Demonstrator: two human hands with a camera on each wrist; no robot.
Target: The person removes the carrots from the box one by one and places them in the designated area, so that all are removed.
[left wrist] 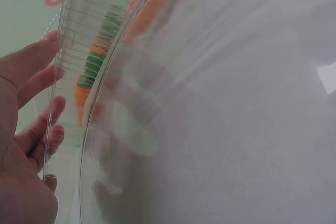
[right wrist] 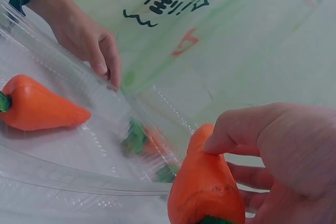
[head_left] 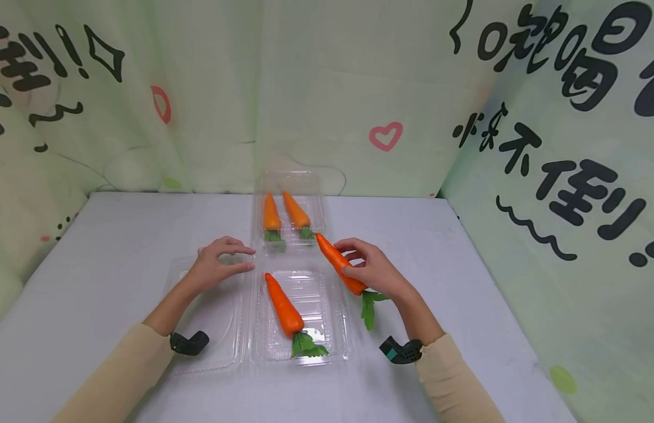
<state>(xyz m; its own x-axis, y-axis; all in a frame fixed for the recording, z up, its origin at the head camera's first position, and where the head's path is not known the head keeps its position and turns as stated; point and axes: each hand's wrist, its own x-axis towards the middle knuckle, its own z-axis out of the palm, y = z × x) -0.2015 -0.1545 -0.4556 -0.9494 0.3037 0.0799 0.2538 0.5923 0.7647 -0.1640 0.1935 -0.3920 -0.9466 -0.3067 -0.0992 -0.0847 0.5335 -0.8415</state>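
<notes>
My right hand (head_left: 366, 264) pinches an orange toy carrot (head_left: 337, 264) with green leaves, held at the right rim of an open clear plastic box (head_left: 334, 346). The same carrot (right wrist: 205, 187) is large in the right wrist view. Inside that box another carrot (head_left: 285, 308) lies slanted, leaves toward me. My left hand (head_left: 218, 264) is at the box's back left corner, thumb and fingers apart and fairly straight. In the left wrist view its fingers (left wrist: 39, 129) are at the clear plastic edge; whether they touch it, I cannot tell.
Behind stands a second clear box (head_left: 316, 202) with two carrots (head_left: 271, 214) in it. The front box's clear lid (head_left: 211, 335) lies folded out to the left on the white table (head_left: 121, 252). Printed cloth curtains (head_left: 327, 88) enclose the table at the back and sides.
</notes>
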